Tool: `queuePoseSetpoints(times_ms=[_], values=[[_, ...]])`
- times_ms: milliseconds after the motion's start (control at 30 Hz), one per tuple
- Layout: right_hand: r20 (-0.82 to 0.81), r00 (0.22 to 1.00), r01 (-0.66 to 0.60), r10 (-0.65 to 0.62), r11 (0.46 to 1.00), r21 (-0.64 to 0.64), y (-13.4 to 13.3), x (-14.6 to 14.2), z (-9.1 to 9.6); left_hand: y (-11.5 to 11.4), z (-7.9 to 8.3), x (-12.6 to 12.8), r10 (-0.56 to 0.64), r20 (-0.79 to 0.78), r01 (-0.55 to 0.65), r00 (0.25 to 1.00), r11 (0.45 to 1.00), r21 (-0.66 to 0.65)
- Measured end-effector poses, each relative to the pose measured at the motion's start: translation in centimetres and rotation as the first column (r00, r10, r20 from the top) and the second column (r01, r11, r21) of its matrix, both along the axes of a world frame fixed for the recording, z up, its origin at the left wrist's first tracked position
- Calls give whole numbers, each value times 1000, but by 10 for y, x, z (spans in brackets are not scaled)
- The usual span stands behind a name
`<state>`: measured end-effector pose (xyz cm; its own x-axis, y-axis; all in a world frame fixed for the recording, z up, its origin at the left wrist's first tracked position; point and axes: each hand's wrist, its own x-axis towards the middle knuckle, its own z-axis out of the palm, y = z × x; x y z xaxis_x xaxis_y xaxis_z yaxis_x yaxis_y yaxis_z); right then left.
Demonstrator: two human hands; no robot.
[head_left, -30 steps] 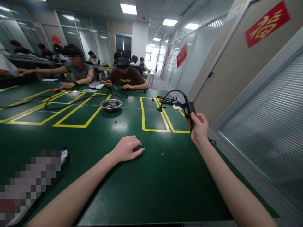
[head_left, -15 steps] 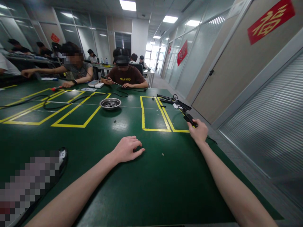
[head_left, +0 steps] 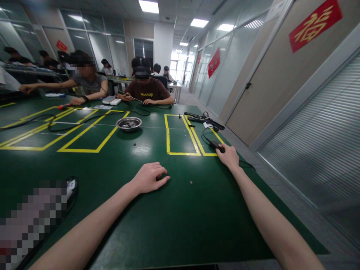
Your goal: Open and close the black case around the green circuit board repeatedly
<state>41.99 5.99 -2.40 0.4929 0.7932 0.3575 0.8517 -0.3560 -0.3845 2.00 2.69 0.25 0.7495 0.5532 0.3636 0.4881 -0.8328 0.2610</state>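
My right hand point(head_left: 229, 156) lies on the green table point(head_left: 174, 210) near its right edge, fingers closed over a small black power adapter point(head_left: 217, 145) that rests on the yellow tape line. The adapter's black cable point(head_left: 206, 131) loops back toward black tools point(head_left: 202, 119) at the far right of the table. Resting palm down near the middle of the table, my left hand point(head_left: 149, 177) has loosely curled fingers and holds nothing.
A metal bowl point(head_left: 129, 123) sits in the middle of the table beside yellow taped rectangles point(head_left: 180, 135). Two people sit across the table, one working with a tool. Black cables point(head_left: 70, 123) run across the left. A dark object point(head_left: 71, 187) lies at the near left.
My right hand has lowered the black adapter from mid-air down onto the table at the yellow line. The cable now lies slack. My left hand has stayed put.
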Motion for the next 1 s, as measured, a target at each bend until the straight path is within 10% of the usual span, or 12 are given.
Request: queuePoseSetpoints(times_ms=[633, 1000], values=[[-188, 977, 136, -104, 976, 168, 4, 25, -13, 2, -1, -1, -19, 32, 19, 999, 1000, -11], [-62, 996, -51, 65, 978, 203, 5, 18, -14, 3, -2, 0, -28, 53, 29, 998, 999, -16]])
